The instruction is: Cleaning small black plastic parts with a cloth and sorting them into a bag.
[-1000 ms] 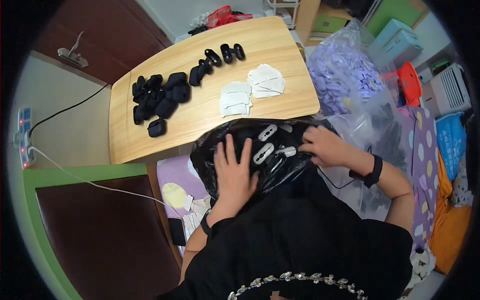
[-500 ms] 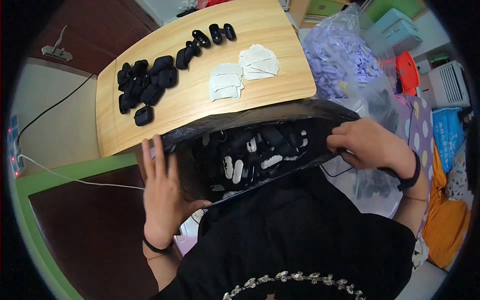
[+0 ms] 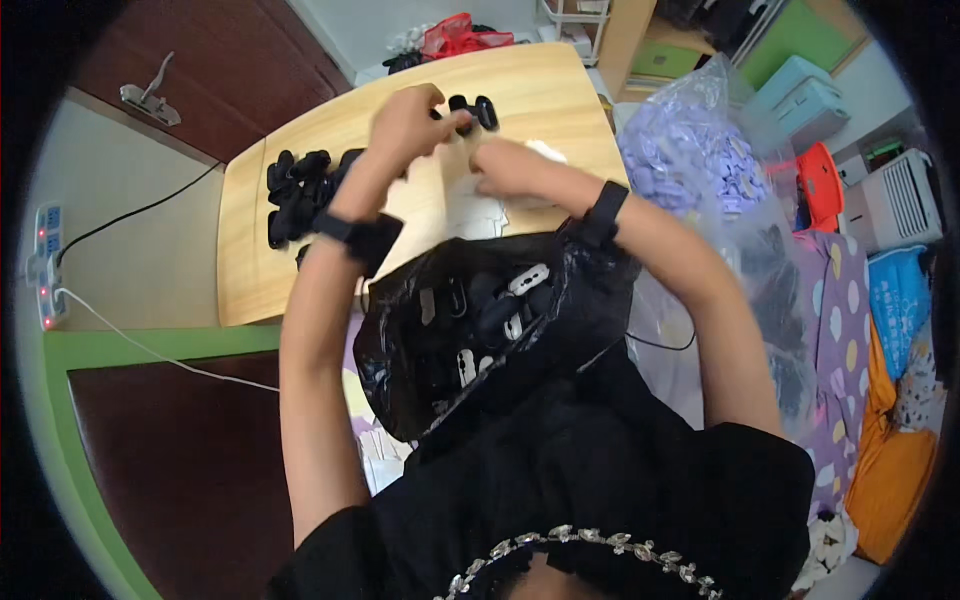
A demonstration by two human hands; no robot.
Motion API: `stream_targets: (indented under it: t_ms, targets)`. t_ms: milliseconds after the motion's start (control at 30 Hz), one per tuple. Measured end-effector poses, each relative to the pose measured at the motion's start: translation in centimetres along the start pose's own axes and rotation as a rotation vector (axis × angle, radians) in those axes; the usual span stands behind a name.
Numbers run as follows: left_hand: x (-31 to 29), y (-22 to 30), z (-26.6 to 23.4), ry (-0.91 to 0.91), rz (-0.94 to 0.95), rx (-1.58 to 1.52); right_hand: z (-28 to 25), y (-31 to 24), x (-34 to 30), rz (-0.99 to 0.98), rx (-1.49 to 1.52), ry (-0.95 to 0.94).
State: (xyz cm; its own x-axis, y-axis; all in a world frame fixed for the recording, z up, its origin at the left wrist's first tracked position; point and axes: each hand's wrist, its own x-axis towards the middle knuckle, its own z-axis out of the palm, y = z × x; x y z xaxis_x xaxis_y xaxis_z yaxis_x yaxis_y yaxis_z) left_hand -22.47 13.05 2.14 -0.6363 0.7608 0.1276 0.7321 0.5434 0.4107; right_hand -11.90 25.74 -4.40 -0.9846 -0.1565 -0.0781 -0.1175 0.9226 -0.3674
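Over the far part of the wooden table, my left hand [image 3: 405, 125] bends its fingers about a small glossy black case. Blur hides whether it grips the case. My right hand [image 3: 505, 167], smeared, has curled fingers beside the white flat pieces [image 3: 475, 215]; anything in them is hidden. Just beyond the hands stands a pair of glossy black cases [image 3: 485, 113]. A cluster of matte black cases [image 3: 290, 205] lies left of my left forearm. In my lap, the black plastic bag [image 3: 590, 310] gapes, holding black cases and white oblong parts [image 3: 530, 280].
The wooden table [image 3: 245, 270] spans the space in front. To its right, a clear bag of lilac parts [image 3: 690, 150] stands near a red container [image 3: 820, 188]. A black cable [image 3: 665, 346] hangs by the lap bag. A power strip [image 3: 47, 265] is at far left.
Both hands have let go of the black bag's rim and reached forward over the table. The bag has sagged and narrowed in my lap. The whole view has shifted slightly.
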Motion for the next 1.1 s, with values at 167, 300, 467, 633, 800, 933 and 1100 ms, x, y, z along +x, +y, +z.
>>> stream_targets:
  t_ms: [167,300,467,633,800,933,1100]
  targets:
    - [3.5,-3.4,6.0,0.12,0.134,0.534,2.1,-0.1,-0.4,-0.088,0.04,0.08]
    - [4.1,-3.0,6.0,0.02,0.143,0.377,2.6,0.3,-0.5,-0.108,-0.055,0.119]
    - [2.7,-1.6,4.5,0.192,0.045,0.087,2.4,0.4,-0.4,-0.109,-0.054,0.165]
    - [-0.2,-1.5,2.2,0.245,0.008,-0.304,0.9,0.6,-0.8,-0.036,0.097,0.192]
    - [-6.5,0.7,-1.5,0.231,-0.106,-0.757,-2.8,0.8,-2.5,0.085,0.371,0.295]
    - [-11.5,3.3,-1.9,0.431,0.04,-1.024,-7.8,-2.5,-6.5,0.075,0.597,0.707]
    - [-15.0,7.0,-4.0,0.201,0.065,-0.934,-11.9,-8.6,-11.8,-0.413,0.262,1.138]
